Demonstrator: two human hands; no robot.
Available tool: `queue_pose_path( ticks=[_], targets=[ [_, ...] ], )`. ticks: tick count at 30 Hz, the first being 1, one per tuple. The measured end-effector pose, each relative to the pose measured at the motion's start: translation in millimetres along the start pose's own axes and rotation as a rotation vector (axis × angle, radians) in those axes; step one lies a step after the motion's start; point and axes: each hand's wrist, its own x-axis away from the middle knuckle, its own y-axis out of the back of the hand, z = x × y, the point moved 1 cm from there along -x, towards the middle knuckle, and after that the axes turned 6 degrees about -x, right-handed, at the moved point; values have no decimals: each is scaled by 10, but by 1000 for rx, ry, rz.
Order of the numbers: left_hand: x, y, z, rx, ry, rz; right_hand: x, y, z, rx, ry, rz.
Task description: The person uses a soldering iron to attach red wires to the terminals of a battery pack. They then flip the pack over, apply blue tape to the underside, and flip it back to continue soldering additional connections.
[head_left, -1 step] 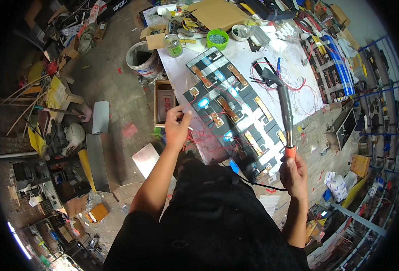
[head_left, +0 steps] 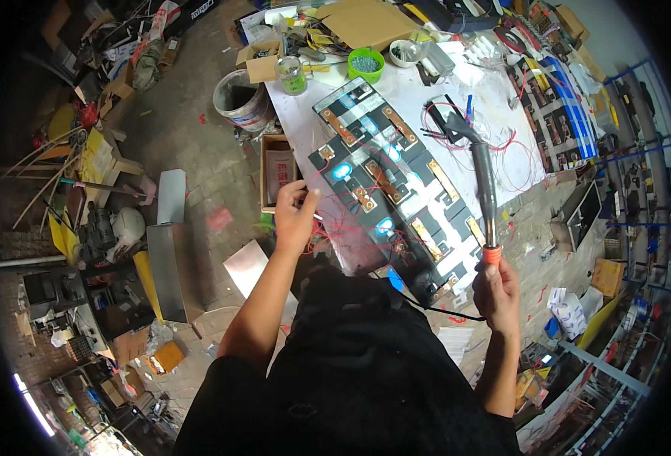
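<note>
My right hand (head_left: 496,292) is wrapped round the orange handle of a hot-air gun (head_left: 484,182) with a long metal barrel and a wide flat nozzle. The nozzle is over the far right part of the white tabletop, and a black cord trails from the handle. To its left lies a battery pack (head_left: 385,176) of dark cells with copper and brass-coloured strips and blue oval marks. My left hand (head_left: 296,220) is held beside the pack's left edge, fingers curled, a thin white stick (head_left: 318,217) poking out of it. Thin red wires (head_left: 339,228) run from there across the pack.
A second battery pack (head_left: 560,114) with blue strips lies at the far right. A green bowl (head_left: 366,67) of small parts, a glass jar (head_left: 291,76) and a cardboard sheet (head_left: 366,24) stand at the back. A bucket (head_left: 242,102) and an open carton (head_left: 278,171) sit left of the table.
The hot-air gun and my right hand have shifted very slightly to the right. My left hand has barely moved.
</note>
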Motion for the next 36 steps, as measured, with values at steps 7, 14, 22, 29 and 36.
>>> queue_pose_path(
  ticks=[7, 14, 22, 29, 36],
  targets=[
    [590, 737, -106, -59, 201, -13, 153, 457, -196, -31, 71, -17],
    [1268, 1500, -129, -153, 175, 311, 381, 779, -238, -54, 146, -91],
    [1681, 2429, -869, -149, -6, 412, 949, 842, -375, -60, 176, -249],
    [2134, 2879, -1995, 211, -358, 166, 1397, 705, -582, -65, 201, -396],
    [2147, 3310, -2498, 218, -444, -104, 1766, 709, -717, -75, 211, -424]
  ],
)
